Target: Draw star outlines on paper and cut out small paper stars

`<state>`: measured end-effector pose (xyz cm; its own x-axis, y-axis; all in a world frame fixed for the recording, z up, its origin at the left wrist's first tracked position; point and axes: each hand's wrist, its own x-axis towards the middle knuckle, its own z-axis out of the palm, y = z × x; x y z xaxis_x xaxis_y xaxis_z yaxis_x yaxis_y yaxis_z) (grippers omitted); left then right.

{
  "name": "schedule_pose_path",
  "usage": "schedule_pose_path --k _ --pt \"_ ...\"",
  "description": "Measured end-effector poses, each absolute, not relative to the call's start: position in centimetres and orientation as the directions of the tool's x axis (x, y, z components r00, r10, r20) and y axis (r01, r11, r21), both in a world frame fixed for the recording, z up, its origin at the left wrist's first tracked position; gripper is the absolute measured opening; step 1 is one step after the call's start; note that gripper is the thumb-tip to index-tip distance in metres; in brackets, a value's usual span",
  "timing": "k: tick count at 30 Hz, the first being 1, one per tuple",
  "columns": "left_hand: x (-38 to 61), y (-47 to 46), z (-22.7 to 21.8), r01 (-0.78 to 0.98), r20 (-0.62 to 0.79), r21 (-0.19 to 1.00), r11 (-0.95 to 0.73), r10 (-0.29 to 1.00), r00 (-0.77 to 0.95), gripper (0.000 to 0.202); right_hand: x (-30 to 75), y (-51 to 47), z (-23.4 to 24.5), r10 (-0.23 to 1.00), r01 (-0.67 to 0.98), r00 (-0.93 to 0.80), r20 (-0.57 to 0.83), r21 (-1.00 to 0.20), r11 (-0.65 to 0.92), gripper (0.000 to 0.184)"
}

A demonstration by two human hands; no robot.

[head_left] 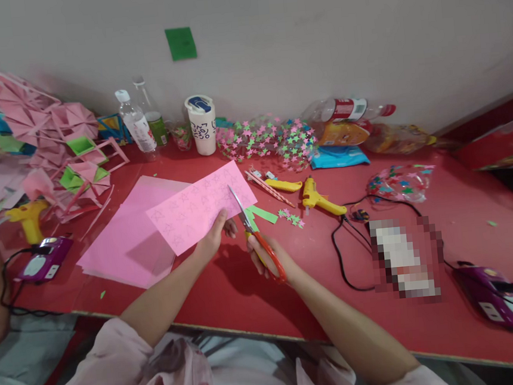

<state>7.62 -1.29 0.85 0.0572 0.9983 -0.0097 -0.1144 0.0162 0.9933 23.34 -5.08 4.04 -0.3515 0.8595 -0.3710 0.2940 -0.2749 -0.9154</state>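
In the head view, the left hand [214, 234] pinches the near edge of a pink sheet [190, 213] covered in outlined stars, while the right hand [268, 256] grips the orange-handled scissors [246, 222]. The sheet is held up at the middle of the red table [464, 210], its left part above a pile of pink paper [130, 239], and the blades lie across its right part; whether they have bitten into it cannot be told. The step in hand looks like cutting at the star drawings, and the next move calls for the paper held steady and the blades lined up with an outline. Of the containers at the far side, left of middle, the white lidded cup [203, 131] hides its contents, and a small see-through cup [182, 136] shows coloured bits, in or on it. Right of these, a see-through plastic vessel [265, 141] lies dotted with pink and green stars; farther right, a red-capped bottle [343, 110] lies on its side.
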Motion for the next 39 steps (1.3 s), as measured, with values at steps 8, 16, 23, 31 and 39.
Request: schedule_pose_path --k 8,16,23,31,39 --pt "7.6 -1.3 0.9 -0.113 -0.002 0.994 0.009 0.998 0.062 0.055 23.0 -5.3 3.9 0.865 0.304 -0.317 -0.39 -0.905 -0.297 0.046" --pt "7.8 -1.6 2.0 -0.077 -0.029 0.996 0.038 0.994 0.11 0.058 23.2 -5.2 4.0 0.871 0.264 -0.327 -0.366 -0.921 -0.287 0.05" --pt "7.8 -1.6 1.9 -0.079 -0.032 0.996 0.04 0.993 0.11 0.058 23.0 -5.4 4.2 0.879 0.277 -0.312 -0.361 -0.919 -0.279 0.045" --pt "7.8 -1.5 1.7 -0.11 -0.051 0.992 0.064 0.992 0.112 0.059 23.5 -4.9 4.1 0.877 0.3 -0.312 -0.366 -0.914 -0.274 0.047" --pt "7.4 -1.4 1.7 -0.105 -0.085 0.99 0.097 0.99 0.117 0.059 23.7 -4.6 4.3 0.876 0.331 -0.281 -0.392 -0.896 -0.295 0.045"
